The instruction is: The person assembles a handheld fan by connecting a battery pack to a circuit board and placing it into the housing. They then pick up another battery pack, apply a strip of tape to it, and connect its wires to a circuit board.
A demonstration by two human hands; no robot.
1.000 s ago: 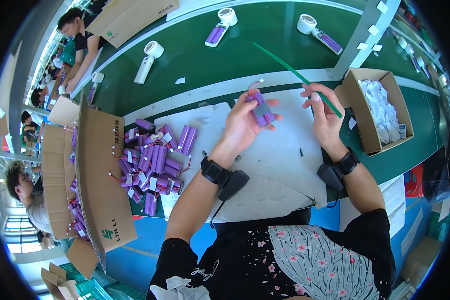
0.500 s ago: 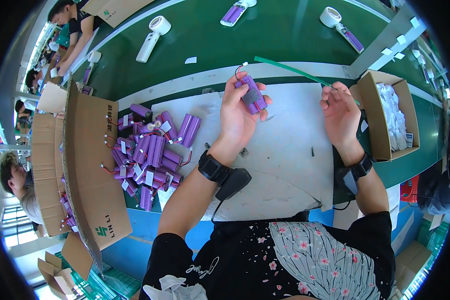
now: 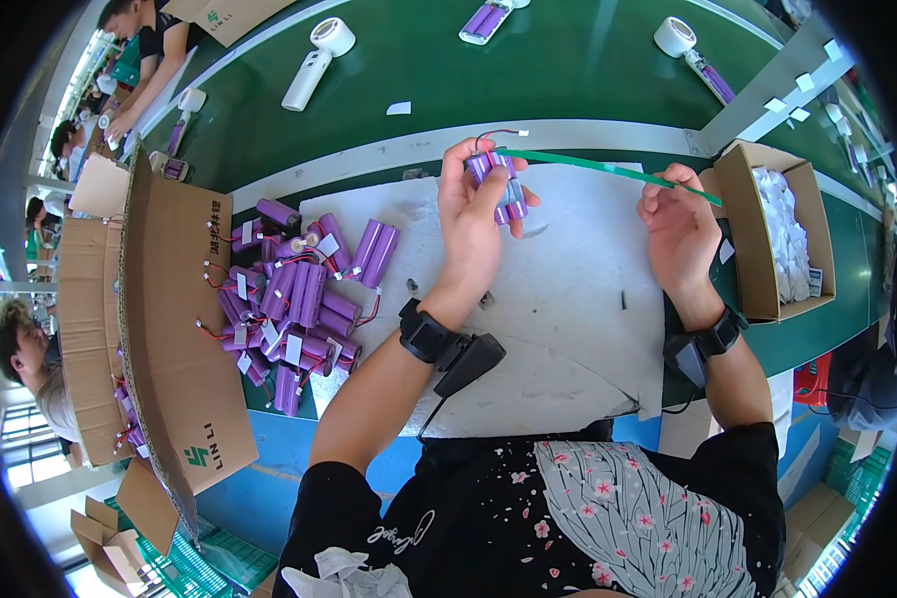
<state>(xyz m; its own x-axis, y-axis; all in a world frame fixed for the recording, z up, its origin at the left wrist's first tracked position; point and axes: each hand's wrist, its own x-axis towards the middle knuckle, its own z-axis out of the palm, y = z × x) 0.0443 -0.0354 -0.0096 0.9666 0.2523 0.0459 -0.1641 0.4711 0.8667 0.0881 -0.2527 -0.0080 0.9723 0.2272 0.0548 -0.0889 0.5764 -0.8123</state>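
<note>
My left hand (image 3: 476, 214) grips a purple battery pack (image 3: 499, 181) of two joined cells with thin red and black wires, held above the white mat (image 3: 578, 309). A long green strip (image 3: 608, 170) runs from the pack to my right hand (image 3: 680, 227), which pinches its right end between thumb and fingers. Both wrists carry black bands with small devices.
A heap of purple battery packs (image 3: 299, 299) lies left of the mat beside an open cardboard box (image 3: 174, 329). A smaller box of white pieces (image 3: 782, 234) stands at the right. White handheld fans (image 3: 314, 62) lie on the green belt. Other people work at far left.
My left hand with the pack has stayed near the mat's far edge. The green strip now spans between both hands, with my right hand pinching its end, further from the pack.
</note>
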